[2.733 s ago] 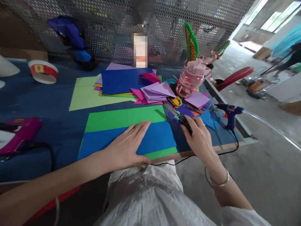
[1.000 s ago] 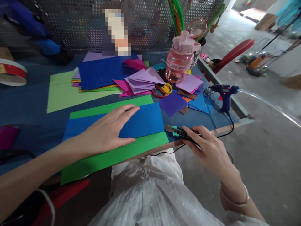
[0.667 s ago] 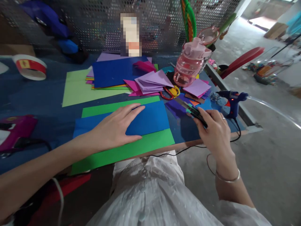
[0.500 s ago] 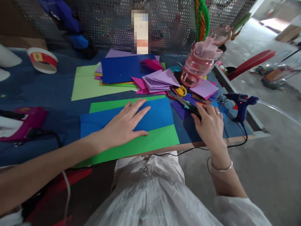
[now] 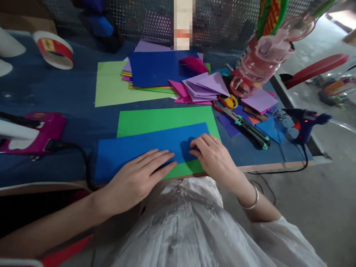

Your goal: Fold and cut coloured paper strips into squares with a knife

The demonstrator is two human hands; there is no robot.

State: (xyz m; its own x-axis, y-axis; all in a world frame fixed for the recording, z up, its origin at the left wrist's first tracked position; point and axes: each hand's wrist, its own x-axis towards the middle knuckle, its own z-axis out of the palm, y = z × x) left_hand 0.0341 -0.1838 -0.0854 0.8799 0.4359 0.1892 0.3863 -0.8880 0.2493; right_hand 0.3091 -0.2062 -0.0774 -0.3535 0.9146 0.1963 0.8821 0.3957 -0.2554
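A blue sheet of paper (image 5: 125, 148) lies at a slant over a green sheet (image 5: 164, 118) at the table's front edge. My left hand (image 5: 141, 174) rests flat on the blue sheet's lower part, fingers stretched. Over the right end of that sheet is my right hand (image 5: 213, 154), its fingers loosely curled, with a small gap between thumb and fingertips; nothing shows in it. To its right, a black and teal utility knife (image 5: 250, 129) lies on the table beside red-and-yellow-handled scissors (image 5: 232, 102) and purple paper.
Behind the sheets are a stack topped with dark blue paper (image 5: 155, 70) and folded lilac papers (image 5: 204, 87). A pink bottle (image 5: 258, 66) and a glue gun (image 5: 304, 120) stand at right. On the left sit a magenta device (image 5: 52, 128) with a cable and a tape roll (image 5: 54, 50).
My right hand has left the utility knife and moved left to the blue sheet. The blue sheet has shifted towards me, baring more green behind it. My left hand has moved nearer me.
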